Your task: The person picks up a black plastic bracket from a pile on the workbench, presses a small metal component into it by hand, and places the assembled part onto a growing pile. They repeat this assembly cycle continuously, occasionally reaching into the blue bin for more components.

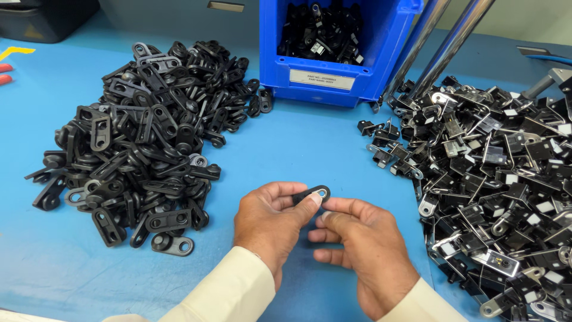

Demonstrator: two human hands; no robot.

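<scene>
— Hands first: how are they held?

— Both are brought together over the near middle of the blue tabletop (310, 149). A small black plastic tab (314, 193) with a metal-ringed hole at one end is pinched by the left hand (271, 223), thumb on top and fingers curled beneath. The right hand (363, 256) is closed loosely just beside it, its fingertips bent inward and touching the left thumb; whether anything is gripped in it cannot be told. Cream sleeves are seen at both wrists.

— Where is the tab kept, then?

— It is held above the tabletop, between the two hands, clear of both piles.

— What is laid out around them?

— A large heap of black tabs (149, 137) of the same kind is spread toward the left edge, reaching from the far side down to near the hands. A second heap of black and silver metal brackets (500, 179), many marked with small white squares, is piled along the right edge. A blue bin (333, 74) with more dark parts inside is set at the far edge, between the two heaps, a white label fixed to its front. Two shiny metal tubes (435, 48) are slanted across beside the bin's right corner.
</scene>
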